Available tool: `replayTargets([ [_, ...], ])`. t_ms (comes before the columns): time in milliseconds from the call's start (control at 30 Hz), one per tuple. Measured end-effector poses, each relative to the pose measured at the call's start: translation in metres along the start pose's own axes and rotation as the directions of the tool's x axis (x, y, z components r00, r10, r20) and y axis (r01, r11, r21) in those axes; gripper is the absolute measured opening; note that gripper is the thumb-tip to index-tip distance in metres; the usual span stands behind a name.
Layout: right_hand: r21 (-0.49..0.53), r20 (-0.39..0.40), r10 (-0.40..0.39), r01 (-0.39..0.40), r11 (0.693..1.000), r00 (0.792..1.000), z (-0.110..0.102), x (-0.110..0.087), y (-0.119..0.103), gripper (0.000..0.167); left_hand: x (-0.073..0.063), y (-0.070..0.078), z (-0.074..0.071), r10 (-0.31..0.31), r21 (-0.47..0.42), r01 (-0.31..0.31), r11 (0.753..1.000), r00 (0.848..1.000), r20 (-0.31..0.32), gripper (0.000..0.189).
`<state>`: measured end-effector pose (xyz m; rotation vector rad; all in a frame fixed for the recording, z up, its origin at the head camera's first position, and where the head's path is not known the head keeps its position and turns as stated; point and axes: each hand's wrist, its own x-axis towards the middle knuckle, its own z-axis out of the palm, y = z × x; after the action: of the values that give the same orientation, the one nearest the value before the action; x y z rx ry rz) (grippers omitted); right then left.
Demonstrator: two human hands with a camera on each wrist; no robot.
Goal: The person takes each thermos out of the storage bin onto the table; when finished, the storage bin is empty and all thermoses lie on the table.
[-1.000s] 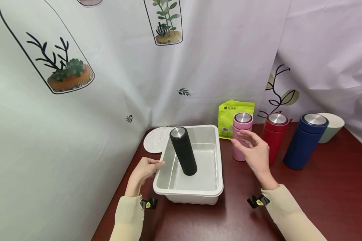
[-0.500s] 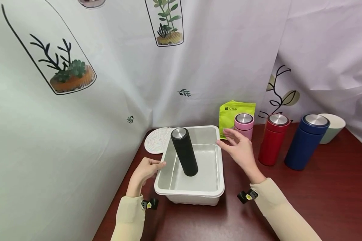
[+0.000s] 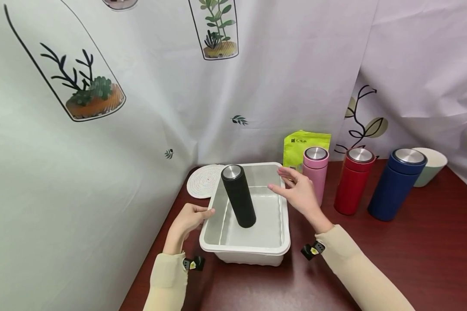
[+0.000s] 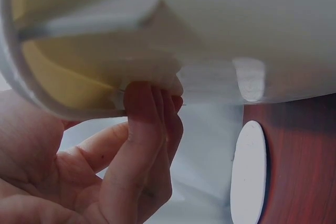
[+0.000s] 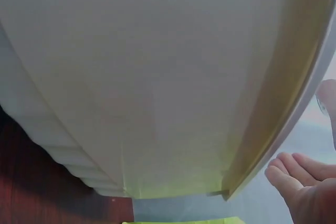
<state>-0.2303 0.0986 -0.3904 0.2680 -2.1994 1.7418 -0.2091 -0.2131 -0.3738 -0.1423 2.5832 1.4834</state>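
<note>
A white plastic basin [image 3: 245, 249] stands on the table with a black thermos bottle [image 3: 239, 198] inside, its silver lid up and leaning slightly. My left hand [image 3: 188, 219] pinches the basin's left rim, thumb on top; in the left wrist view its fingers [image 4: 142, 129] curl under the rim. My right hand [image 3: 297, 192] hovers over the basin's right rim, thumb and fingers apart, holding nothing. Just behind it stands a pink thermos bottle [image 3: 316, 166], partly hidden by the hand. In the right wrist view, the fingers [image 5: 286, 182] show beyond the basin's rim.
To the right stand a red thermos bottle [image 3: 354, 181], a blue thermos bottle [image 3: 397, 185] and a pale green cup [image 3: 428, 168]. A yellow-green pouch [image 3: 295, 147] leans at the back. A round woven mat [image 3: 202, 181] lies behind the basin's left side, near the curtain [image 3: 101, 194].
My right hand has moved left, from in front of the pink thermos bottle to over the basin's right rim. My left hand keeps its grip on the rim.
</note>
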Motion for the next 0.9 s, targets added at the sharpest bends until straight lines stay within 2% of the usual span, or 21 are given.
replayTargets([
  [200, -0.034, 0.079, -0.005, 0.007, 0.999, 0.997, 0.007, 0.004, -0.003, 0.071, 0.000, 0.001, 0.000, -0.002, 0.009, 0.002, 1.000, 1.000, -0.004, 0.033],
  [333, -0.061, 0.159, 0.001, 0.008, 0.998, 0.987, 0.011, 0.007, -0.005, 0.074, -0.001, 0.001, 0.000, -0.002, 0.012, 0.002, 1.000, 1.000, -0.006, 0.033],
  [433, -0.044, 0.203, 0.006, 0.003, 0.999, 0.979, 0.016, 0.010, -0.005, 0.075, -0.001, 0.001, 0.000, -0.003, 0.027, 0.003, 1.000, 1.000, -0.008, 0.033],
  [900, -0.074, 0.311, 0.004, 0.020, 0.997, 0.950, 0.033, 0.019, -0.012, 0.076, -0.001, 0.002, 0.001, 0.000, 0.030, 0.001, 1.000, 1.000, -0.013, 0.033],
])
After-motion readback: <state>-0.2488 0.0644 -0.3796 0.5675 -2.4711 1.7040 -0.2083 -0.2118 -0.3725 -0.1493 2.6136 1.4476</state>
